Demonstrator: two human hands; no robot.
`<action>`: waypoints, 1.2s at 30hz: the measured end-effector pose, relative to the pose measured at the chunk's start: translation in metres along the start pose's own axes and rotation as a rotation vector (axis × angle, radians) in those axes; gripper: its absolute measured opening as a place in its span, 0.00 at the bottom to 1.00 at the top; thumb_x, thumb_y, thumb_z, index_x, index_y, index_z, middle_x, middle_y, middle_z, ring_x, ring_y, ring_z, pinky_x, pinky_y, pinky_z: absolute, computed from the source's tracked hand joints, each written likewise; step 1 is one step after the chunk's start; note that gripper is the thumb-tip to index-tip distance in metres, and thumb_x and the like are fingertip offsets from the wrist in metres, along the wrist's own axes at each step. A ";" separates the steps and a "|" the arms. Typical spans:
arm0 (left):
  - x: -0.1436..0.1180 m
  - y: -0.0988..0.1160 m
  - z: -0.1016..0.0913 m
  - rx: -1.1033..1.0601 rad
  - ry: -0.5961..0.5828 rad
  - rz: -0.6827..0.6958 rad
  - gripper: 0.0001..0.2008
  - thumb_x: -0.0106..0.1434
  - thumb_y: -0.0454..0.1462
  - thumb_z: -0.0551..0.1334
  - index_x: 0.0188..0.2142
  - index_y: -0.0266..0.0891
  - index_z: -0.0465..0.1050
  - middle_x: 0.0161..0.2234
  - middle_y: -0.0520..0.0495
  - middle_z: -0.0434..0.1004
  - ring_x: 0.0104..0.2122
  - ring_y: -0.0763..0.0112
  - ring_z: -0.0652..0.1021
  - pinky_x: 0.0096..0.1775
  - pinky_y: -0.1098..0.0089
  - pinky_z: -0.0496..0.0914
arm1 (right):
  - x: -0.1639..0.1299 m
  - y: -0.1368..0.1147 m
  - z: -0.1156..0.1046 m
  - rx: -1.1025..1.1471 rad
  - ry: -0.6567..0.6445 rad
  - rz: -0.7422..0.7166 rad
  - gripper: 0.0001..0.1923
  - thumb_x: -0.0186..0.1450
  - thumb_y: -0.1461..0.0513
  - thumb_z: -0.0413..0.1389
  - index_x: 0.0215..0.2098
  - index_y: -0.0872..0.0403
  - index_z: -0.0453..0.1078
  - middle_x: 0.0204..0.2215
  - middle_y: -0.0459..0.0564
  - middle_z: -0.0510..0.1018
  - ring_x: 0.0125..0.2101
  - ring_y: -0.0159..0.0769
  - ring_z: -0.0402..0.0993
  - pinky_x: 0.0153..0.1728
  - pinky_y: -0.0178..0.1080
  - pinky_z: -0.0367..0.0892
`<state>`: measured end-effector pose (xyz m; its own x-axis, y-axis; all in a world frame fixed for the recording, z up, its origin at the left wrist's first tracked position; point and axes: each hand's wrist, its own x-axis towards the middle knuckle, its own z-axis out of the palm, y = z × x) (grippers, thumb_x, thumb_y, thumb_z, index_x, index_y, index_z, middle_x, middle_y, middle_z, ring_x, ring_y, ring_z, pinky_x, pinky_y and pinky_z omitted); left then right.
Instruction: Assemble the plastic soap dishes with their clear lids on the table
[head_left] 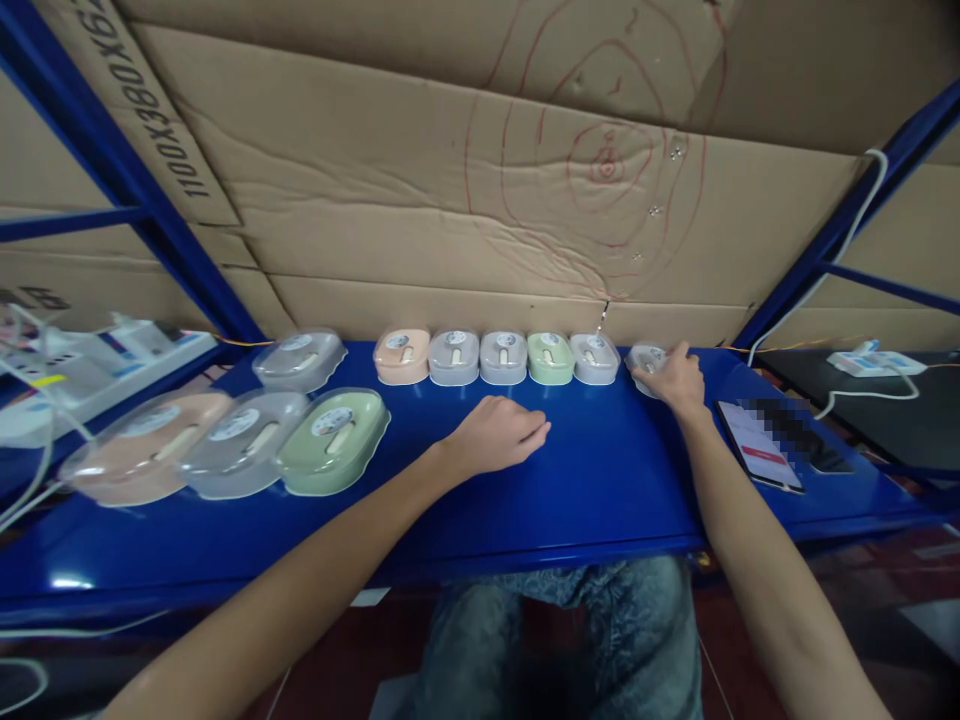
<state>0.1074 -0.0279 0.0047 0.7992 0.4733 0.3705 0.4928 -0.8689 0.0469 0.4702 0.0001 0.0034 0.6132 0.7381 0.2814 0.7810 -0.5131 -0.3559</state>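
At the right end of the back row, my right hand point(679, 378) has its fingers and thumb around a grey clear-lidded plastic box point(646, 362) standing on the blue table point(600, 470). Left of it stand similar rounded boxes with round stickers and cream bars on top: a grey one point(595, 358), a green one point(550, 357), two more grey ones point(503, 357) point(454, 357) and a peach one point(402, 356). My left hand point(499, 435) is closed over the table in front of this row, touching no box. Its fingertips curl under, and nothing shows in them.
Larger-looking peach point(161, 445), grey point(244, 440) and green point(334, 440) boxes stand at left, with another grey one point(300, 360) behind. A phone-like screen device point(759, 445) lies at right. Cardboard point(375, 170) backs the table between blue posts. White cables and power strips point(876, 363) flank it.
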 end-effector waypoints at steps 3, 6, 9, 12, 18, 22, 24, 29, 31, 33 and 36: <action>0.000 -0.013 0.000 -0.087 -0.064 -0.215 0.22 0.79 0.43 0.53 0.27 0.42 0.71 0.23 0.48 0.74 0.26 0.62 0.77 0.31 0.65 0.62 | 0.005 0.004 -0.009 -0.093 -0.089 0.014 0.49 0.58 0.41 0.70 0.66 0.59 0.61 0.58 0.76 0.74 0.58 0.69 0.79 0.55 0.57 0.74; 0.000 -0.022 0.000 -0.114 -0.052 -0.367 0.17 0.78 0.42 0.54 0.34 0.42 0.75 0.25 0.47 0.75 0.28 0.59 0.78 0.32 0.64 0.65 | 0.011 0.014 -0.021 -0.157 -0.238 -0.054 0.47 0.56 0.42 0.71 0.63 0.59 0.63 0.56 0.77 0.77 0.57 0.72 0.80 0.52 0.59 0.76; 0.000 -0.032 0.007 -0.125 -0.009 -0.465 0.13 0.77 0.41 0.54 0.40 0.42 0.76 0.25 0.48 0.75 0.29 0.57 0.79 0.33 0.64 0.66 | 0.011 0.019 -0.032 -0.125 -0.334 -0.203 0.46 0.51 0.45 0.74 0.60 0.55 0.64 0.50 0.69 0.82 0.50 0.66 0.83 0.46 0.56 0.78; 0.000 -0.042 0.015 -0.164 0.034 -0.531 0.13 0.77 0.42 0.54 0.40 0.43 0.75 0.26 0.48 0.75 0.30 0.57 0.79 0.33 0.64 0.65 | 0.000 0.013 -0.038 -0.057 -0.410 -0.367 0.46 0.45 0.50 0.77 0.57 0.51 0.65 0.44 0.61 0.83 0.43 0.60 0.85 0.40 0.51 0.78; 0.000 -0.045 0.020 -0.276 0.102 -0.539 0.14 0.76 0.47 0.57 0.38 0.43 0.75 0.22 0.53 0.71 0.26 0.63 0.76 0.33 0.65 0.65 | -0.039 -0.017 -0.040 0.123 -0.568 -0.725 0.45 0.43 0.53 0.78 0.55 0.48 0.67 0.37 0.50 0.83 0.35 0.51 0.83 0.35 0.46 0.77; 0.001 -0.039 0.018 -0.488 0.160 -0.409 0.18 0.71 0.51 0.65 0.48 0.41 0.77 0.32 0.50 0.80 0.32 0.65 0.79 0.37 0.65 0.71 | -0.065 -0.042 -0.038 0.274 -0.607 -0.978 0.48 0.46 0.57 0.77 0.63 0.48 0.68 0.48 0.52 0.84 0.43 0.53 0.84 0.43 0.46 0.79; 0.001 -0.037 0.018 -0.656 0.194 -0.306 0.24 0.66 0.51 0.70 0.55 0.42 0.75 0.45 0.44 0.83 0.43 0.61 0.82 0.45 0.61 0.75 | -0.079 -0.057 -0.035 0.381 -0.691 -1.113 0.50 0.50 0.57 0.76 0.69 0.47 0.66 0.60 0.53 0.81 0.55 0.55 0.81 0.54 0.49 0.77; -0.003 -0.033 0.015 -1.002 0.117 -0.198 0.38 0.58 0.49 0.78 0.65 0.45 0.70 0.64 0.37 0.77 0.63 0.49 0.79 0.62 0.49 0.73 | -0.106 -0.083 -0.016 0.585 -0.722 -1.296 0.51 0.58 0.52 0.77 0.75 0.42 0.64 0.73 0.54 0.70 0.72 0.58 0.65 0.71 0.59 0.62; -0.007 -0.030 0.012 -1.020 0.094 -0.224 0.39 0.58 0.49 0.79 0.64 0.46 0.70 0.65 0.37 0.77 0.63 0.47 0.79 0.62 0.48 0.74 | -0.110 -0.086 -0.008 0.641 -0.712 -1.319 0.51 0.58 0.51 0.77 0.76 0.40 0.64 0.72 0.54 0.70 0.72 0.58 0.65 0.71 0.60 0.62; -0.013 -0.026 0.008 -0.952 0.103 -0.242 0.37 0.59 0.50 0.78 0.64 0.46 0.71 0.64 0.39 0.78 0.62 0.47 0.79 0.61 0.47 0.75 | -0.111 -0.086 -0.001 0.682 -0.698 -1.325 0.50 0.59 0.51 0.77 0.75 0.38 0.65 0.70 0.54 0.72 0.71 0.57 0.67 0.70 0.61 0.64; -0.022 -0.020 0.005 -0.808 0.163 -0.219 0.40 0.57 0.50 0.79 0.65 0.46 0.69 0.64 0.39 0.78 0.61 0.45 0.79 0.61 0.46 0.74 | -0.112 -0.084 0.006 0.712 -0.680 -1.306 0.48 0.58 0.50 0.77 0.73 0.38 0.67 0.67 0.54 0.73 0.67 0.57 0.71 0.68 0.61 0.66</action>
<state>0.0814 -0.0207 -0.0092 0.6245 0.6700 0.4015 0.1846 -0.6261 0.7576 0.3358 -0.0369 -0.0031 -0.6937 0.6288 0.3513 0.3704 0.7298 -0.5747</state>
